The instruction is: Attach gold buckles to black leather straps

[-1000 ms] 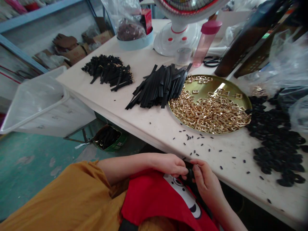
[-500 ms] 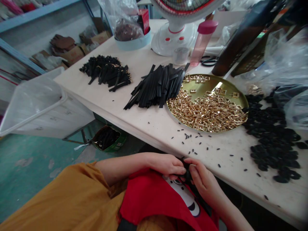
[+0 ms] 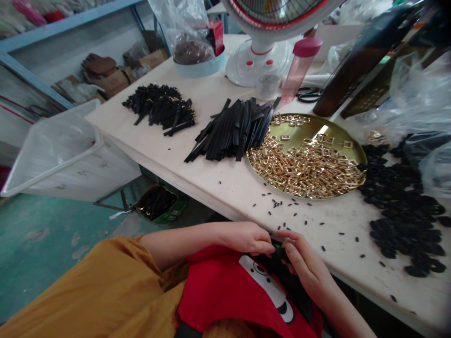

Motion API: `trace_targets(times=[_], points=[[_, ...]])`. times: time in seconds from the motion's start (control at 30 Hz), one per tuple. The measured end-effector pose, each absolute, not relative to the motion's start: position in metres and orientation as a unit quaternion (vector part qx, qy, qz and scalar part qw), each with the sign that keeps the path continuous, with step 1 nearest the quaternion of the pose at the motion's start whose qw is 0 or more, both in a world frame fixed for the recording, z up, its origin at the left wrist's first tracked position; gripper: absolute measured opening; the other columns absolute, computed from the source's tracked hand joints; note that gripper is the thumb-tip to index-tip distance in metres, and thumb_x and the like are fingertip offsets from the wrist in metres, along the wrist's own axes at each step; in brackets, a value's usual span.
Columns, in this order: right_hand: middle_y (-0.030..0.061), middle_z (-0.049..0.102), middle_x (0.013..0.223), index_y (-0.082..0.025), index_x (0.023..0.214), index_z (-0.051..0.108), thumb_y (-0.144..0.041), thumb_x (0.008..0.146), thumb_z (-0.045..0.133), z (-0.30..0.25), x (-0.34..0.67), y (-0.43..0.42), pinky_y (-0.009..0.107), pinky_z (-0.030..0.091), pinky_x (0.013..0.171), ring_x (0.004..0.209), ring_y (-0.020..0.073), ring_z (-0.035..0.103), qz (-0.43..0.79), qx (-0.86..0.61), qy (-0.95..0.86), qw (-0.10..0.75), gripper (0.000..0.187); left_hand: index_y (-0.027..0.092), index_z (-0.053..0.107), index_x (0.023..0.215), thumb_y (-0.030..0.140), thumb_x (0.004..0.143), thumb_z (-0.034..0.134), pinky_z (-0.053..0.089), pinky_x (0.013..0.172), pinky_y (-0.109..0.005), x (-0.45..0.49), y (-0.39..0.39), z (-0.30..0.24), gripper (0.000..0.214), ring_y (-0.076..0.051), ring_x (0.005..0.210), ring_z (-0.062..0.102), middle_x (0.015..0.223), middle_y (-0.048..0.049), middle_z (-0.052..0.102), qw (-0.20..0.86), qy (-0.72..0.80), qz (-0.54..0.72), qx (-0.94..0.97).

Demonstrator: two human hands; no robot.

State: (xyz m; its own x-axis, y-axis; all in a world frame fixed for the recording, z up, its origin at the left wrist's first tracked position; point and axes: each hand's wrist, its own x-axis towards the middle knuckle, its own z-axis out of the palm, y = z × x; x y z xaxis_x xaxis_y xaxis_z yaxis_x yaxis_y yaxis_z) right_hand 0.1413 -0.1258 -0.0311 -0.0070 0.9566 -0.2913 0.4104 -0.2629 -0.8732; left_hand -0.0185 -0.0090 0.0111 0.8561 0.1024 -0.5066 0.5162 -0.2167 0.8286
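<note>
Low over my lap, at the table's front edge, my left hand [image 3: 255, 240] and my right hand [image 3: 305, 263] almost meet, both closed. Between their fingertips is a black strip [image 3: 279, 252], mostly covered by the fingers, so its full shape cannot be made out. Beyond my hands, a pile of flat black strips [image 3: 232, 131] lies on the table. It touches a round gold tray [image 3: 317, 124] filled with small gold buckles [image 3: 306, 169]. Tiny black bits [image 3: 295, 214] are scattered between the tray and my hands.
Black strips with gold buckles [image 3: 158, 108] are heaped at the table's far left, black round pieces [image 3: 405, 211] at the right. Behind stand a white fan [image 3: 259, 65], a pink bottle [image 3: 299, 68] and plastic bags [image 3: 419, 89]. A white bin [image 3: 70, 155] stands left of the table.
The view has shifted slightly, so the table things appear a little lower and further right. My hands stay together at the black strip, the fingertips slightly further apart.
</note>
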Motion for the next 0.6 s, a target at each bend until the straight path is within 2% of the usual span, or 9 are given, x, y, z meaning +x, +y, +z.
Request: trace_targets(times=[0.1, 0.17, 0.23, 0.3, 0.4, 0.5, 0.6], points=[[0.0061, 0.063, 0.088, -0.02, 0.105, 0.05, -0.035, 0.087, 0.033, -0.032, 0.135, -0.124, 0.031, 0.05, 0.069, 0.078, 0.0191, 0.061, 0.414, -0.639, -0.569, 0.311, 0.029, 0.015, 0.048, 0.062, 0.03, 0.083, 0.04, 0.035, 0.052, -0.018, -0.016, -0.01, 0.008, 0.027, -0.008, 0.054, 0.046, 0.058, 0.0027, 0.051, 0.576, 0.197, -0.171, 0.775], [0.0081, 0.063, 0.093, -0.02, 0.103, 0.05, -0.034, 0.087, 0.033, -0.033, 0.129, -0.121, 0.032, 0.049, 0.073, 0.084, 0.0202, 0.061, 0.383, -0.64, -0.58, 0.327, 0.027, 0.015, 0.047, 0.06, 0.028, 0.082, 0.04, 0.035, 0.053, -0.018, -0.013, -0.011, 0.006, 0.027, -0.008, 0.052, 0.046, 0.057, 0.0023, 0.051, 0.558, 0.19, -0.17, 0.79], [0.0078, 0.063, 0.089, -0.02, 0.101, 0.05, -0.036, 0.087, 0.032, -0.032, 0.128, -0.118, 0.031, 0.049, 0.07, 0.079, 0.0194, 0.061, 0.387, -0.645, -0.564, 0.341, 0.028, 0.015, 0.049, 0.064, 0.029, 0.083, 0.039, 0.036, 0.052, -0.018, -0.011, -0.009, 0.007, 0.026, -0.008, 0.051, 0.047, 0.057, 0.0025, 0.052, 0.56, 0.194, -0.164, 0.789], [0.0047, 0.061, 0.077, -0.02, 0.099, 0.05, -0.039, 0.088, 0.031, -0.029, 0.132, -0.113, 0.028, 0.049, 0.058, 0.064, 0.0168, 0.059, 0.424, -0.652, -0.521, 0.352, 0.03, 0.016, 0.052, 0.071, 0.032, 0.084, 0.039, 0.035, 0.051, -0.017, -0.013, -0.003, 0.013, 0.024, -0.008, 0.053, 0.049, 0.06, 0.0027, 0.054, 0.553, 0.2, -0.158, 0.793], [-0.0023, 0.052, 0.057, -0.02, 0.099, 0.049, -0.045, 0.086, 0.034, -0.022, 0.145, -0.104, 0.024, 0.042, 0.045, 0.047, 0.0131, 0.049, 0.473, -0.649, -0.466, 0.371, 0.032, 0.017, 0.056, 0.083, 0.036, 0.084, 0.04, 0.034, 0.052, -0.019, -0.015, 0.013, 0.025, 0.025, -0.011, 0.063, 0.053, 0.071, 0.0, 0.06, 0.457, 0.22, -0.133, 0.852], [-0.002, 0.054, 0.059, -0.019, 0.097, 0.05, -0.046, 0.082, 0.042, -0.024, 0.157, -0.09, 0.024, 0.043, 0.049, 0.05, 0.0132, 0.051, 0.453, -0.657, -0.458, 0.391, 0.032, 0.019, 0.058, 0.09, 0.04, 0.085, 0.037, 0.035, 0.055, -0.021, -0.011, 0.028, 0.028, 0.031, -0.015, 0.073, 0.056, 0.084, -0.0031, 0.064, 0.337, 0.24, -0.109, 0.904], [-0.0008, 0.057, 0.06, -0.018, 0.094, 0.052, -0.046, 0.079, 0.044, -0.036, 0.164, -0.075, 0.026, 0.042, 0.049, 0.05, 0.0143, 0.052, 0.429, -0.677, -0.455, 0.388, 0.033, 0.021, 0.06, 0.089, 0.043, 0.086, 0.031, 0.036, 0.056, -0.022, 0.0, 0.039, 0.018, 0.037, -0.016, 0.073, 0.058, 0.085, -0.0034, 0.065, 0.257, 0.265, -0.111, 0.923]])
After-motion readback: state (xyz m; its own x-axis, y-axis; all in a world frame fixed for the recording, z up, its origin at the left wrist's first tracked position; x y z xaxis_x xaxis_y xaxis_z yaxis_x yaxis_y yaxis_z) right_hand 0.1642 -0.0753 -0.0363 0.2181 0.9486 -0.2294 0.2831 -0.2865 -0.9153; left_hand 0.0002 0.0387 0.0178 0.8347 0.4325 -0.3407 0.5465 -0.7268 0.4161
